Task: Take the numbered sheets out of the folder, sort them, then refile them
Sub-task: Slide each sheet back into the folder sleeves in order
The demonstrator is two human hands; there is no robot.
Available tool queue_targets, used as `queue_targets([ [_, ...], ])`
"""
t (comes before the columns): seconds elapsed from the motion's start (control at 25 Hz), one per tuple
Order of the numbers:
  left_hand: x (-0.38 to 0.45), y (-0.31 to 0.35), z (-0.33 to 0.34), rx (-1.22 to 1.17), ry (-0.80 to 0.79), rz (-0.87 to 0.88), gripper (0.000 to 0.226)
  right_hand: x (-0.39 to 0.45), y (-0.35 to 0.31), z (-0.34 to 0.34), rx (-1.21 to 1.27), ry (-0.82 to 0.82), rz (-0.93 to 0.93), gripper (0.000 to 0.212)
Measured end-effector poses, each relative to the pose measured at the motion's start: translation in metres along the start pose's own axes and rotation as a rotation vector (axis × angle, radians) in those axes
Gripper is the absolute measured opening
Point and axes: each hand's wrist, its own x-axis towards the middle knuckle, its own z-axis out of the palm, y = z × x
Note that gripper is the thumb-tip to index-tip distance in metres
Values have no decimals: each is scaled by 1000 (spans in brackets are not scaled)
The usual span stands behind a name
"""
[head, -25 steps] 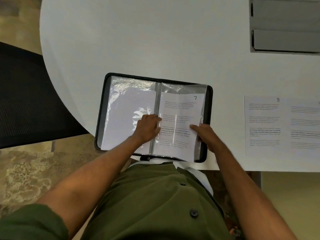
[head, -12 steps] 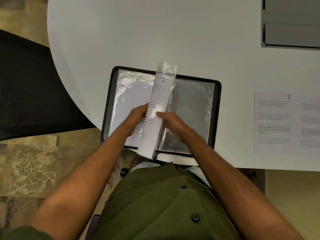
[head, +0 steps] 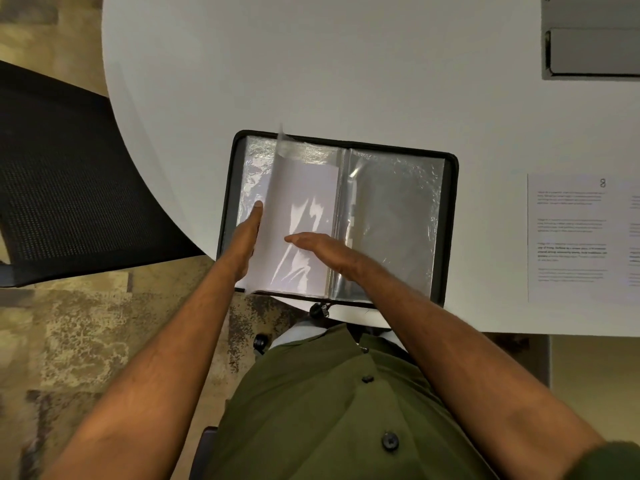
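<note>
**Sleeve turned to the left half of the folder**

Half a second ago the sleeve with the sheet marked 7 stood nearly on edge over the spine. Now that sleeve [head: 298, 223] has swung over to the left half, its blank white back facing up and its outer edge still lifted off the page below. The view has also drifted, so the folder sits further right in the picture.

The left hand [head: 246, 237] is at the sleeve's outer left edge, fingers straight along it, the thumb tip showing on the plastic; whether it pinches the edge or only steadies it cannot be told. The right hand [head: 325, 249] lies flat and relaxed on the sleeve's lower part, fingers extended towards the left, gripping nothing.

The folder [head: 450, 202] lies open at the near edge of the white table [head: 346, 64], its long axis running left to right and its spine running away from the person. It has a black zipped border and crinkled clear sleeves; the right half shows only a dark, glossy sleeve.

Well to the right, a printed sheet [head: 568, 237] marked 8 lies flat on the table, its text upright to the person.
</note>
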Motion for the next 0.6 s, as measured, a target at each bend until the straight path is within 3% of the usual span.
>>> queue_targets([
  [0.12,0,-2,1,183,178,33,70,2,3,2,-47,-3,-5,43],
  [0.24,9,-21,-8,503,353,115,47,0,7,-2,-82,30,-28,41],
  [0.36,11,-33,-11,569,429,152,29,-9,18,-14,-114,129,-58,37],
  [0.48,6,-34,-1,628,484,179,54,-21,42,-32,-248,371,-121,32],
  [0.6,3,-41,9,921,561,236,84,-35,76,-57,-375,618,-143,28],
])
